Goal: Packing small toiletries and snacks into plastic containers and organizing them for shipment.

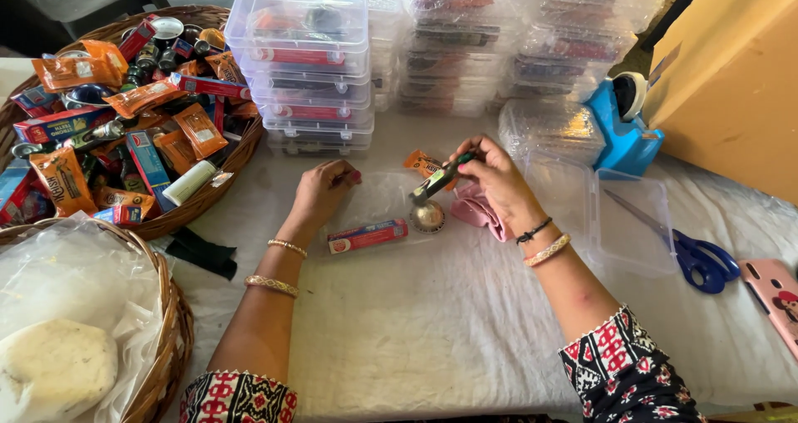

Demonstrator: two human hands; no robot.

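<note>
The right hand (492, 174) pinches a small tube (439, 178) of glossy plastic. Just below it stands a small shiny metal cup (429, 216), beside soft pink cloth (475, 209). Near the left hand (324, 192) lies a smooth cardboard box (367, 235). A matt, wrinkled white cloth covers the counter (432, 332).
</note>
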